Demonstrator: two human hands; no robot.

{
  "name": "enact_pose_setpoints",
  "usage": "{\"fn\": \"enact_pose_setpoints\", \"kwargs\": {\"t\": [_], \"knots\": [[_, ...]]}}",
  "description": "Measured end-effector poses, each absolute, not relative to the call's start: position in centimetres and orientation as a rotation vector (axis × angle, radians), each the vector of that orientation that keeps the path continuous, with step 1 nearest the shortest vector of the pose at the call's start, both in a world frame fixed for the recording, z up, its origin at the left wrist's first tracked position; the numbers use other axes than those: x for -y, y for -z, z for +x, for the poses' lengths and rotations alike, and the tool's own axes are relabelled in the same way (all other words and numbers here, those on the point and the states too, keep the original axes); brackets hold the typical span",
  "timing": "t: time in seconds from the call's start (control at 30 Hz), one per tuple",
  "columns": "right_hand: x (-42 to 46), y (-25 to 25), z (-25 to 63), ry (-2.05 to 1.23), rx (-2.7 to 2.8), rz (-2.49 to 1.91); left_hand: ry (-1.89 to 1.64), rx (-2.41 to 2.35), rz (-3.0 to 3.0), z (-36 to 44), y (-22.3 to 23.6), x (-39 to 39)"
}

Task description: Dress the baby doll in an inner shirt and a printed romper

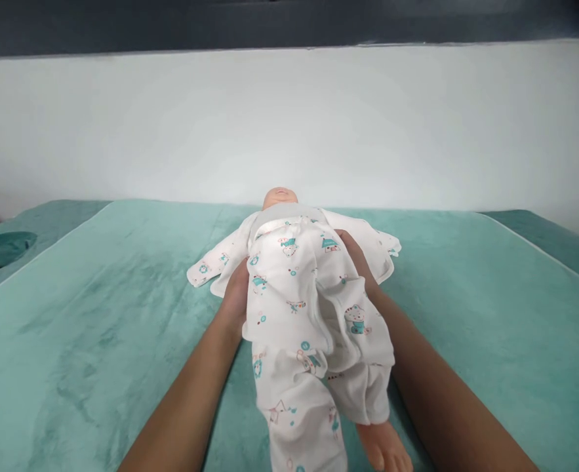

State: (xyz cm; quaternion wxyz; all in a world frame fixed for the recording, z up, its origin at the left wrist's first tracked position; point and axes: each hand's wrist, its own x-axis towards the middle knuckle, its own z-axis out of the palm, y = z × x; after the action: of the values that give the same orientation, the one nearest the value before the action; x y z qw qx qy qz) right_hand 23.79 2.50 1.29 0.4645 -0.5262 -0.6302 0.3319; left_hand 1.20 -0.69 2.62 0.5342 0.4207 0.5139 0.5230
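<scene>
A baby doll (280, 196) lies on its back on a teal blanket (97, 314), head away from me. It wears a white printed top (372, 246) and white printed trousers (299, 308). One bare foot (385, 449) sticks out of a trouser leg near me. My left hand (236, 292) presses against the doll's left side at the hip, fingers tucked under the trousers. My right hand (355, 259) grips the other side at the waist, fingers hidden behind the fabric.
A white wall (289, 124) rises behind the bed. A dark teal cushion (1, 249) lies at the far left edge. The blanket stretches wide on both sides of the doll.
</scene>
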Motion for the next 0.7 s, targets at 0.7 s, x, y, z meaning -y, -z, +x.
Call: {"fn": "enact_pose_setpoints", "kwargs": {"t": [0.7], "knots": [[-3.7,1.4,23.1,-0.775,1.348,-1.323,-1.284,-1.462,1.46,0.0,-1.2,-0.8]]}}
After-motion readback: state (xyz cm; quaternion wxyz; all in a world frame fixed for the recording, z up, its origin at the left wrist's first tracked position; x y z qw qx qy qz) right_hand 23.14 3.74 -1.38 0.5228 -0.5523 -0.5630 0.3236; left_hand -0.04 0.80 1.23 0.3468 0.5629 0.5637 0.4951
